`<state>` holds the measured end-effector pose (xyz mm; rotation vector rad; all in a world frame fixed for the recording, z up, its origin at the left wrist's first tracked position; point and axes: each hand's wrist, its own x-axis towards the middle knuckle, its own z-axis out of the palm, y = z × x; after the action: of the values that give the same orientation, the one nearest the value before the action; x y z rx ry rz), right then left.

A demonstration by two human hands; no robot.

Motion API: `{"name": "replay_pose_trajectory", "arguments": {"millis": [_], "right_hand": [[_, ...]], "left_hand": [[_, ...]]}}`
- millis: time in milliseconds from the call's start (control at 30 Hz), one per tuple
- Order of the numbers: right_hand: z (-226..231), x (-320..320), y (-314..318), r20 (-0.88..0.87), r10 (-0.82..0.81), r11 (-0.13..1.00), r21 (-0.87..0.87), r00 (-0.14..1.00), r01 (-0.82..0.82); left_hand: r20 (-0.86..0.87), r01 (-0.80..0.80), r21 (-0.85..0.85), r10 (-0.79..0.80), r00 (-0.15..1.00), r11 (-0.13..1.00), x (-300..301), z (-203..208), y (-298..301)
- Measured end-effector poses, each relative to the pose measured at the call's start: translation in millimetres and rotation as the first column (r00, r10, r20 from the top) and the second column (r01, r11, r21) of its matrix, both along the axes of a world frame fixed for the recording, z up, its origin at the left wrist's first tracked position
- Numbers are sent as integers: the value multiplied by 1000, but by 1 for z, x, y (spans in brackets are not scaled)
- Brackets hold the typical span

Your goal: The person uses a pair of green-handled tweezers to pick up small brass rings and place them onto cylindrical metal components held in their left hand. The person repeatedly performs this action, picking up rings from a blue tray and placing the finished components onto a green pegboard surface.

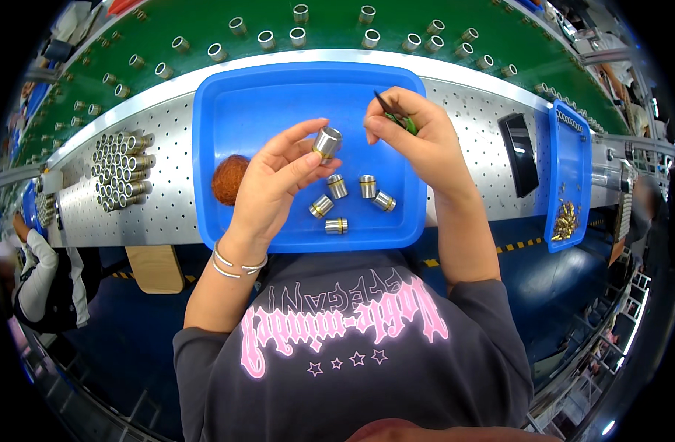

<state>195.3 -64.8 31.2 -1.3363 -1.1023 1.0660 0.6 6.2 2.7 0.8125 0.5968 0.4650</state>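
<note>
My left hand (273,175) grips a short metal sleeve (327,140) with a brass-coloured ring near its lower end, tilted, between thumb and fingers. To its right and a little higher, my right hand (420,134) is closed on a small pointed tool (382,102), black with a green part; its exact kind is mostly hidden by the fingers. The tool's dark tip points up and left, apart from the sleeve. Both hands are over a blue tray (308,68). Several similar sleeves (337,186) lie in the tray below them. A brown fibrous ball (229,181) sits by the tray's left wall.
Many sleeves stand on the green belt (337,48) beyond the tray. On the perforated metal bench (177,140), a cluster of sleeves (120,173) lies left. Right are a black flat object (519,155) and a smaller blue tray (553,184) with brass pieces (566,219). Another person's sleeve (39,269) shows far left.
</note>
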Motion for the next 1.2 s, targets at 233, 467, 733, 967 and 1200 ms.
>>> {"name": "replay_pose_trajectory", "arguments": {"millis": [233,467,733,967,1200], "right_hand": [[0,2,7,347,247,965,-2,905,-262],[6,1,4,177,88,995,-63,980,-78],[6,-9,6,-82,111,994,12,990,-111],[5,-16,12,-167,78,996,65,983,-68],[-10,-11,26,-389,-118,992,-5,914,126]], "left_hand": [[51,68,241,-82,995,968,1,2,-5],[20,62,50,-63,998,997,-4,3,1],[39,-37,37,35,999,999,1,3,2],[8,-34,206,33,999,978,4,-5,0],[14,56,235,-60,998,970,6,-3,-7]]}}
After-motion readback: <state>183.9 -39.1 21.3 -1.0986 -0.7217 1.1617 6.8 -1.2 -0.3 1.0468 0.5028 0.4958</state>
